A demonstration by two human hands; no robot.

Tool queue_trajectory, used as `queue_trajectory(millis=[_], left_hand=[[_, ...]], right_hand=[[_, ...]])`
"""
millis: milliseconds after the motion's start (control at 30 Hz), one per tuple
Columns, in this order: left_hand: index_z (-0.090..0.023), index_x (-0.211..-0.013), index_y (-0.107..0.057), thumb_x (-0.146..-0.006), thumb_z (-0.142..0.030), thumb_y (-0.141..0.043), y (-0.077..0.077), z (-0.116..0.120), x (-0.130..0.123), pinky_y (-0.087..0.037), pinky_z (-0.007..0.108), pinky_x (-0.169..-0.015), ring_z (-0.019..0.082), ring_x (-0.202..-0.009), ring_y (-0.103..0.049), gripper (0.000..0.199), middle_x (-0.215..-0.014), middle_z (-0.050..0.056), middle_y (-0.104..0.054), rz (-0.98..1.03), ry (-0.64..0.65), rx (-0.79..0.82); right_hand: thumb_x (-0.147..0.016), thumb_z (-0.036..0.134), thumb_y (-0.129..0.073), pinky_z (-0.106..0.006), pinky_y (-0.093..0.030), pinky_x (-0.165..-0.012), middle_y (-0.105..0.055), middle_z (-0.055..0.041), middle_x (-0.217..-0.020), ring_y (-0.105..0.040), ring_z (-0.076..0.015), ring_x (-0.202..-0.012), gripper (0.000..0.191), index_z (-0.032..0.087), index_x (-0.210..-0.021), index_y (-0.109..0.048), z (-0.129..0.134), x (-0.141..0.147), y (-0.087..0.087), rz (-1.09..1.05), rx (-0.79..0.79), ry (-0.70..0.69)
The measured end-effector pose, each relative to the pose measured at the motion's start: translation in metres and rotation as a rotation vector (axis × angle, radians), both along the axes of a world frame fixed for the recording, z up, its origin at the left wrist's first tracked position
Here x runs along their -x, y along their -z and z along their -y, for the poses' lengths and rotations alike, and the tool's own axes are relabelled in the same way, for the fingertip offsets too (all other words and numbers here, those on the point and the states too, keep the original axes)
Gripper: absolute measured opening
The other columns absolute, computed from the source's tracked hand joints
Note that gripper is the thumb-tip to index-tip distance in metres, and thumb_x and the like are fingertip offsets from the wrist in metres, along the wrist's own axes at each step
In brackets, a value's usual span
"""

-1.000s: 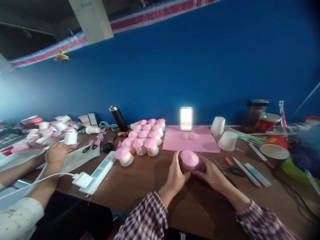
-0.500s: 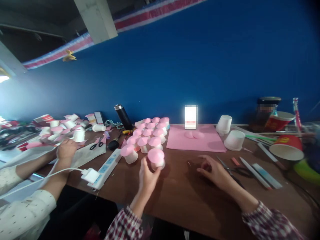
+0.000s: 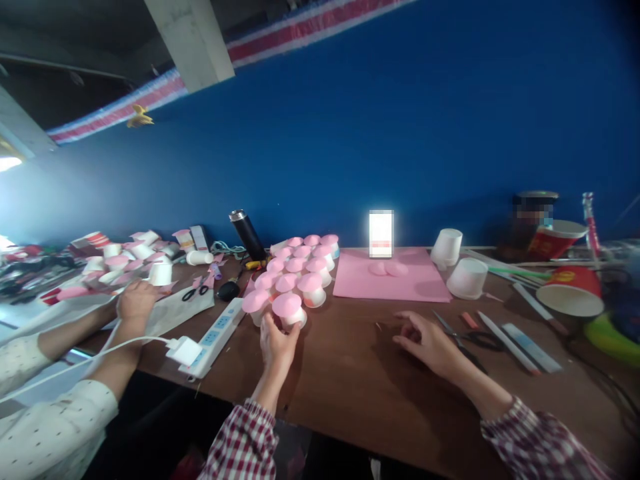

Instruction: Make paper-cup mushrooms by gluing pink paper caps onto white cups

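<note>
Left hand grips cup beside cluster just ahead; right hand half-curled, seemingly empty, scissors to its right.

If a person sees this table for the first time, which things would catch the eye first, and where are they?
Probably the cluster of pink-topped cups, left of the pink sheet, with the left hand gripping one cup at its near edge. Next, the glowing white rectangle at the sheet's back edge, bright against the plain blue wall. Then perhaps the red cup lying on its side at the far right.
</note>
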State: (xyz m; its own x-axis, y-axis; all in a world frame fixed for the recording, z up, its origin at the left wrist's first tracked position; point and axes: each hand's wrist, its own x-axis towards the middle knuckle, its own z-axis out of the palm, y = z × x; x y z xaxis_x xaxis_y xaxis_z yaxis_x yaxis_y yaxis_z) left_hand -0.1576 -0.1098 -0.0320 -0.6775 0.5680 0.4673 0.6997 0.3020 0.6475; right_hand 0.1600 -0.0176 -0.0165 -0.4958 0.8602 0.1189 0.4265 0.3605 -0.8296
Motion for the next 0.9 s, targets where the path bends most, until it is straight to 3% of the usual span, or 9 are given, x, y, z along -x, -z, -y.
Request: queue_trajectory(millis=[133,300,533,767,900], left_hand=[[-0.018,-0.104,-0.048,-0.065,-0.033,-0.068,-0.003,0.000,0.001,-0.050,0.042,-0.079,0.026,-0.089,-0.060,0.046,-0.097,0.008,-0.057,-0.035,-0.016,-0.012],[-0.021,-0.087,-0.044,-0.065,-0.039,-0.065,-0.002,-0.002,0.005,-0.049,0.042,-0.079,0.026,-0.087,-0.056,0.036,-0.086,0.004,-0.051,-0.086,-0.065,0.012],[-0.022,-0.080,-0.042,-0.059,-0.046,-0.065,-0.002,-0.005,0.011,-0.049,0.045,-0.080,0.028,-0.086,-0.056,0.040,-0.078,0.004,-0.050,-0.111,-0.089,0.003],[-0.021,-0.078,-0.044,-0.051,-0.042,-0.070,-0.008,-0.001,0.006,-0.054,0.039,-0.061,0.022,-0.064,-0.061,0.043,-0.070,0.000,-0.053,0.181,-0.052,-0.103],[-0.020,-0.080,-0.045,-0.053,-0.044,-0.071,-0.016,0.014,-0.005,-0.055,0.041,-0.062,0.022,-0.062,-0.062,0.045,-0.067,-0.001,-0.054,0.234,-0.092,-0.116]], right_hand=[[-0.077,0.033,-0.061,-0.030,-0.048,-0.061,-0.065,-0.0017,-0.073,-0.061,-0.0180,-0.063,0.039,0.016,-0.112,-0.056,0.001,0.000,-0.001,-0.010,-0.004,-0.001],[-0.078,0.031,-0.062,-0.029,-0.048,-0.063,-0.065,-0.0019,-0.074,-0.062,-0.0182,-0.066,0.037,0.016,-0.112,-0.055,0.002,0.001,0.001,-0.018,-0.006,0.016],[-0.078,0.024,-0.066,-0.027,-0.046,-0.065,-0.065,-0.0013,-0.075,-0.063,-0.0172,-0.069,0.036,0.016,-0.112,-0.057,0.003,0.003,0.003,-0.035,-0.032,0.056],[-0.077,0.023,-0.069,-0.026,-0.046,-0.064,-0.064,-0.0002,-0.074,-0.062,-0.0160,-0.068,0.034,0.016,-0.109,-0.059,0.007,0.003,-0.004,-0.062,-0.046,0.073],[-0.079,0.024,-0.066,-0.025,-0.047,-0.063,-0.064,0.0002,-0.073,-0.060,-0.0149,-0.066,0.031,0.017,-0.108,-0.059,0.010,0.003,-0.013,-0.111,-0.103,0.081]])
